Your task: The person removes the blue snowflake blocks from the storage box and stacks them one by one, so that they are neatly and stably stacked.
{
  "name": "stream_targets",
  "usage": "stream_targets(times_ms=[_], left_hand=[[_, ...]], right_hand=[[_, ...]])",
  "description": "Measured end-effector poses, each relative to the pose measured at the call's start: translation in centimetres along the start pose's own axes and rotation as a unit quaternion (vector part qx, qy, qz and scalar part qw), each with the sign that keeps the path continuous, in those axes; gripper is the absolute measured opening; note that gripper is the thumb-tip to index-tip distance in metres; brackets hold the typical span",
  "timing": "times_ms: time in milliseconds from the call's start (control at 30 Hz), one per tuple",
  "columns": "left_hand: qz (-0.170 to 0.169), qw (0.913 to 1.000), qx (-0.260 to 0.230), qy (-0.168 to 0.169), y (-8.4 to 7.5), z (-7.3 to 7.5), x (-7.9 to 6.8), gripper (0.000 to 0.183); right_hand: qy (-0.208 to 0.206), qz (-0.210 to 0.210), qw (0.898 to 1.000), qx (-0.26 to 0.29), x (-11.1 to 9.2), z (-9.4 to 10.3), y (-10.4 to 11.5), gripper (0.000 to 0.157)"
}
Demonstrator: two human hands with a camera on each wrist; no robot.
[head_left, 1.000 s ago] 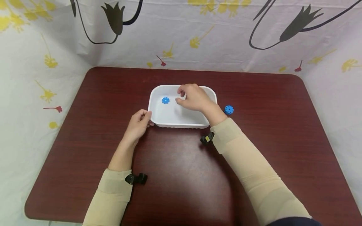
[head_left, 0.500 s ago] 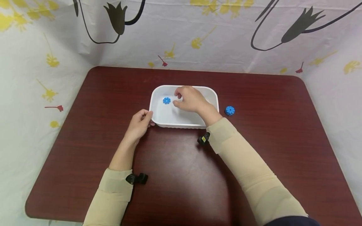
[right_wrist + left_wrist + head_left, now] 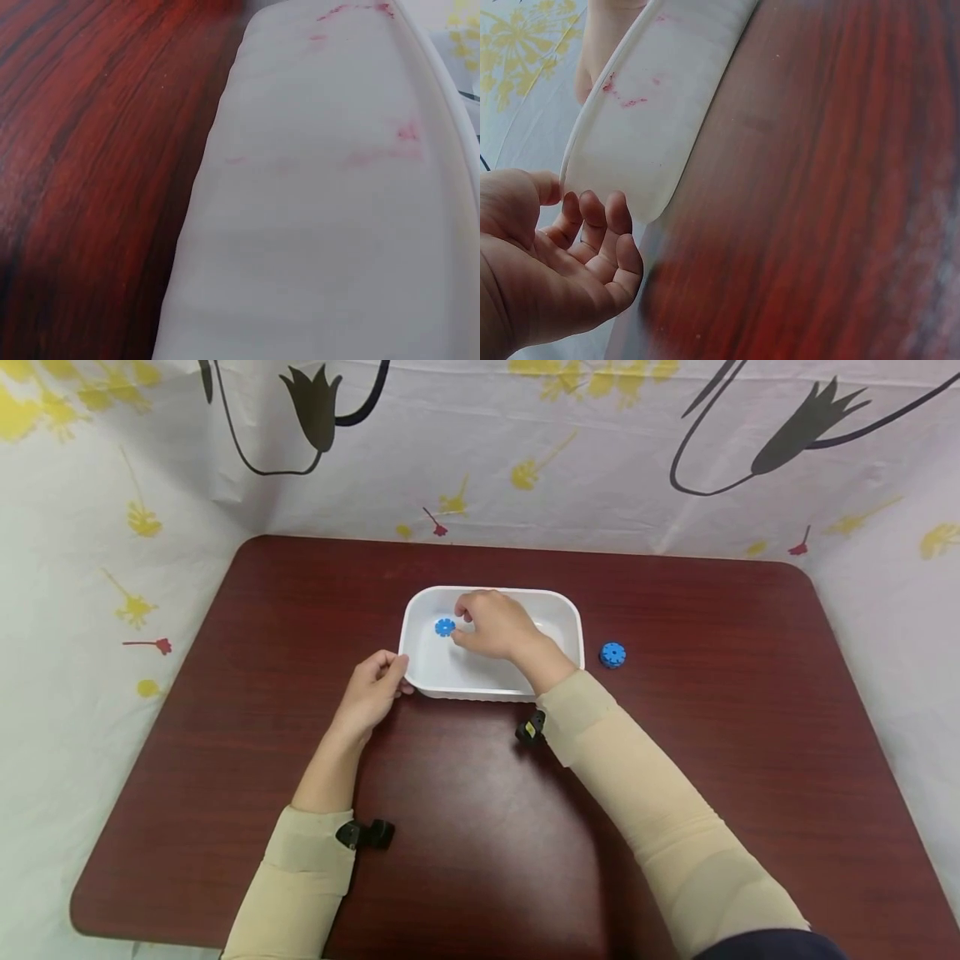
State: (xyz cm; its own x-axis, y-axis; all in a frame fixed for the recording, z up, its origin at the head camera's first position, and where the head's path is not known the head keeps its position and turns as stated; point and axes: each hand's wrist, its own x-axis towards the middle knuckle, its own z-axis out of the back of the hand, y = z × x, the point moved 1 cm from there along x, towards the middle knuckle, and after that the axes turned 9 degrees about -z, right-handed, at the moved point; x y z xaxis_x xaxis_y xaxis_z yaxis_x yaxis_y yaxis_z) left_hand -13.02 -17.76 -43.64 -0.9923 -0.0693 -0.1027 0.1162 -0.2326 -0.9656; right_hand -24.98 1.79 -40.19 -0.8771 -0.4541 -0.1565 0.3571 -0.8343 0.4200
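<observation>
A white plastic tray (image 3: pixel 491 695) sits near the middle of the table. My left hand (image 3: pixel 371 691) grips its left front corner; in the left wrist view the thumb lies at the rim and the bent fingers meet the outer wall. Inside the tray, toward its left end, lies a blue notched disc (image 3: pixel 445 627). My right hand (image 3: pixel 493 625) reaches over the tray, thumb and fingers parted, the tips right at the disc's right edge. In the right wrist view only the tray's outer wall (image 3: pixel 315 202) shows and the hand is hidden behind it.
Just right of the tray, a small stack of blue notched discs (image 3: pixel 612 655) stands on the dark red wooden table (image 3: pixel 712 760). A white patterned sheet (image 3: pixel 480 460) hangs behind the table and along its sides.
My right hand has moved left across the tray to the blue disc. The left hand keeps its hold on the corner. The whole head view has shifted slightly.
</observation>
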Motion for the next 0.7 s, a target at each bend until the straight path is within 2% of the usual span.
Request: stream_targets(times_ms=[700], left_hand=[[-0.01, 0.9999, 0.001, 0.007, 0.2, 0.2, 0.2, 0.032]], right_hand=[[0.018, -0.009, 0.998, -0.056, 1.1, -0.7, 1.3, 0.042]])
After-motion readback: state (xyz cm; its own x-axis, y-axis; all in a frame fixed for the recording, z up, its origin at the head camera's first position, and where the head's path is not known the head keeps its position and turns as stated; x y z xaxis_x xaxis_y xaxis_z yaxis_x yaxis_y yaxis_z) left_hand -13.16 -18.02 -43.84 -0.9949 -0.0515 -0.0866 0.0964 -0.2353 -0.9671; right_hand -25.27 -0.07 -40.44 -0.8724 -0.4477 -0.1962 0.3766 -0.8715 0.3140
